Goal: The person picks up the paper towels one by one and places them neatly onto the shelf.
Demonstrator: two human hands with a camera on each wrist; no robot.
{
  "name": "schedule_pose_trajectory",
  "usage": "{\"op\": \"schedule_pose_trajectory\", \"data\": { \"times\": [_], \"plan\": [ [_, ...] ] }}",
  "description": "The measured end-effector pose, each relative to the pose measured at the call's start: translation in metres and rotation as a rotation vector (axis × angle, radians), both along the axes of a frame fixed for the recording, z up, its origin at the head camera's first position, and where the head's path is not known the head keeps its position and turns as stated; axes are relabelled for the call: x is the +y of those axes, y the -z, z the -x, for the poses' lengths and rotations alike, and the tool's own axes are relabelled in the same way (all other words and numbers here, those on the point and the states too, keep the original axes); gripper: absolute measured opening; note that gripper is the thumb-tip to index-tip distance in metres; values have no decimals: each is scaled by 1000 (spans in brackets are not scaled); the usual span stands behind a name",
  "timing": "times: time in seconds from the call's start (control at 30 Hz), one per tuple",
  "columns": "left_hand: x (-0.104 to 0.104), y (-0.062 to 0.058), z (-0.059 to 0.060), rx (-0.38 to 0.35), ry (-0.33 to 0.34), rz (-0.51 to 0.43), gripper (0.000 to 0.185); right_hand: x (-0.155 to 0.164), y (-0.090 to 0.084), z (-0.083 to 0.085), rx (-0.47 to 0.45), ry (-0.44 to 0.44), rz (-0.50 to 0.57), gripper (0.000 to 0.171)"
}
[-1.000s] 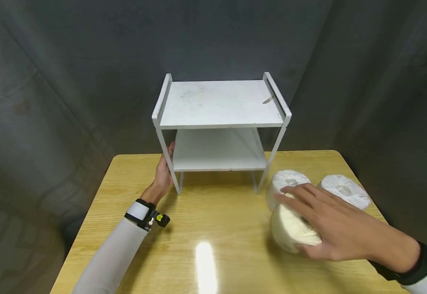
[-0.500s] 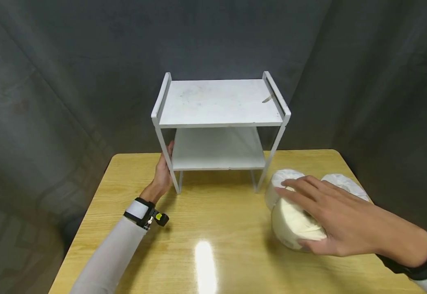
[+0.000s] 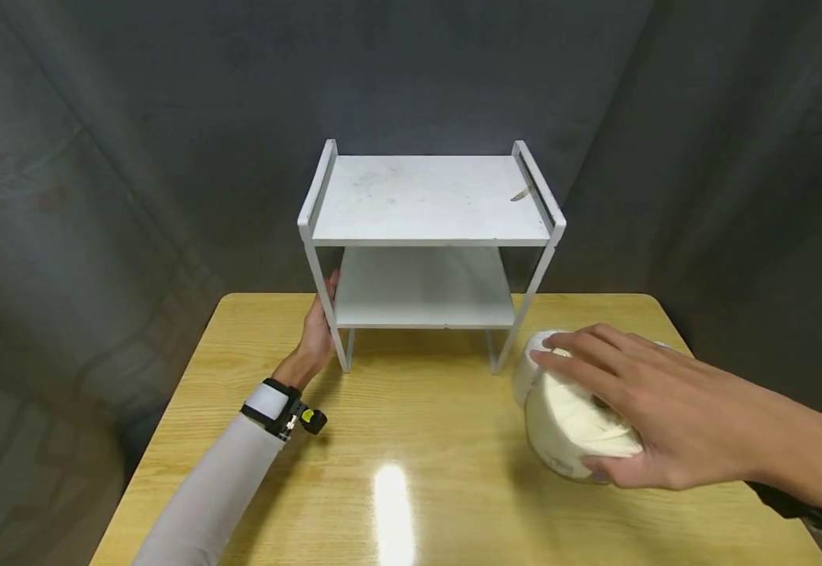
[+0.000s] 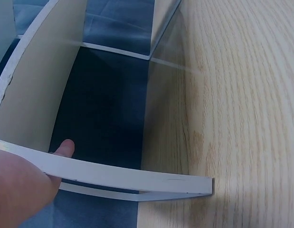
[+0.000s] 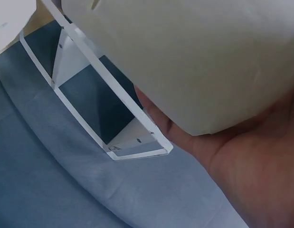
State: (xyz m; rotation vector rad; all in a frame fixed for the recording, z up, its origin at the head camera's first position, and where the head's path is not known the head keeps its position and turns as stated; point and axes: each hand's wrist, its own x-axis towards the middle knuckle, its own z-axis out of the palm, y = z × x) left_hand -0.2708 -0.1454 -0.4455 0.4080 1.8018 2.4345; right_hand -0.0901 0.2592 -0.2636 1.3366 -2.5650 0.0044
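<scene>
In the head view a white two-tier shelf rack (image 3: pixel 428 196) stands at the back of the wooden table. My left hand (image 3: pixel 315 334) grips its left side frame. In the left wrist view, a fingertip (image 4: pixel 66 148) shows past the rack's white side bar (image 4: pixel 132 173). On the right, my right hand (image 3: pixel 630 401) holds a cream, plastic-wrapped toilet paper roll (image 3: pixel 559 428) from above, thumb on the near side and fingers over the far side. The roll is tilted; in the right wrist view its pale wrapper (image 5: pixel 194 57) fills the upper right above my palm.
A second wrapped roll (image 3: pixel 526 381) stands just behind the held one, by the rack's right leg. Another roll is almost wholly hidden behind my right hand. Dark grey cloth (image 3: pixel 418 71) hangs behind and beside the table (image 3: pixel 354 448).
My right hand has shifted slightly right and up with the roll, tilting it a little more and covering most of the rear right roll. My left hand stays at the rack.
</scene>
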Motion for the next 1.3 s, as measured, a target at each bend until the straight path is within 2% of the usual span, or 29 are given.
{"op": "schedule_pose_trajectory", "data": {
  "times": [0.43, 0.7, 0.87, 0.97, 1.3],
  "plan": [
    [0, -1, 0, 18, 8, -11, 74, 0, -34, 6, -43, 10, 10, 108],
    [4, -1, 1, 4, 9, -20, 77, -1, -47, 11, -49, -64, 53, 104],
    [3, -1, 0, -2, 10, -14, 72, -3, -62, 14, -71, -34, 58, 110],
    [2, 0, 0, -1, 10, -27, 69, -3, -71, 19, -84, -17, 68, 112],
    [3, 2, 1, 10, 4, -6, 75, 4, -90, 36, -89, -56, 80, 112]
  ]
}}
